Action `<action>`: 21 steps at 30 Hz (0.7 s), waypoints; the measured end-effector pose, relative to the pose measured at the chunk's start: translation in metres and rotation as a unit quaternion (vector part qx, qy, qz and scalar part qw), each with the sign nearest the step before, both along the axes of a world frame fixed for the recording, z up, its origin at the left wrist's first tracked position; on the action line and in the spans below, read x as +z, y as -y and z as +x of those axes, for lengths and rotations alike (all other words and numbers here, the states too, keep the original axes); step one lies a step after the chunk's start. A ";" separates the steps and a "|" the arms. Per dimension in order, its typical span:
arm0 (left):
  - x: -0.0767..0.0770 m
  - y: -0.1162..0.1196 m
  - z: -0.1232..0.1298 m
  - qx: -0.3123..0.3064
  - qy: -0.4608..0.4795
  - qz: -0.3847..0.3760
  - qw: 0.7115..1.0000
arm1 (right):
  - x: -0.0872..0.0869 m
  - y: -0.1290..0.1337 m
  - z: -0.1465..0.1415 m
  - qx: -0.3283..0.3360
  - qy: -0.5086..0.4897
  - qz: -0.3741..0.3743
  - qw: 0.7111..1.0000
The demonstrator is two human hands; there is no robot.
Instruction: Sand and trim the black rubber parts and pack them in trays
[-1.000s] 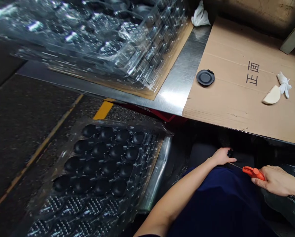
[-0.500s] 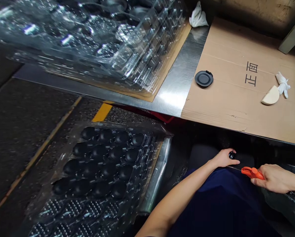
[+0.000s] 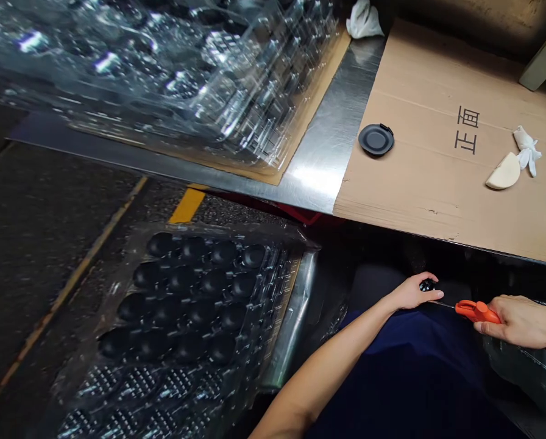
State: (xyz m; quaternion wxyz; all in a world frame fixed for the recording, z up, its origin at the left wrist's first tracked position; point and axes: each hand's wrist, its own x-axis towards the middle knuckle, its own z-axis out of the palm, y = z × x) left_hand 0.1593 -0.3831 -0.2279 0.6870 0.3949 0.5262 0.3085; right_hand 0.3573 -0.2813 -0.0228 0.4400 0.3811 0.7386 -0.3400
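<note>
Low over my lap, my left hand (image 3: 410,292) is closed round a small glossy black piece (image 3: 427,285), mostly hidden by the fingers. To its right, my right hand (image 3: 522,320) grips an orange-handled tool (image 3: 476,311). A thin metal blade or shaft runs from the handle to the fingers of the left hand; its exact kind I cannot make out. Above both hands, on a cardboard sheet (image 3: 410,195), lie a round dark grey lid-like part (image 3: 376,139), a cream half-round pad (image 3: 504,172) and a crumpled white cloth (image 3: 526,149).
Stacked clear plastic trays (image 3: 264,103) stand on the metal bench (image 3: 323,158) at upper left. Lower left, another tray stack (image 3: 177,311) holds several black round parts. A white crumpled wad (image 3: 364,21) and a pale bottle (image 3: 543,61) sit toward the back.
My right hand and the orange tool have shifted slightly right, away from my left hand, so more of the thin metal shows. My left hand stays nearly in place, still holding the black piece.
</note>
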 end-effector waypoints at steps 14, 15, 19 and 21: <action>-0.019 0.004 0.002 0.001 -0.073 0.092 0.993 | 0.004 -0.010 0.007 -0.038 0.005 0.016 0.999; -0.018 0.004 0.002 0.006 -0.074 0.097 0.993 | 0.004 -0.010 0.007 -0.041 0.006 0.009 0.999; -0.007 0.010 0.003 0.029 -0.079 0.120 0.989 | 0.006 -0.009 0.007 -0.033 0.004 0.011 0.999; -0.001 0.014 0.002 0.038 -0.076 0.133 0.987 | 0.006 -0.008 0.007 -0.023 0.000 0.020 1.000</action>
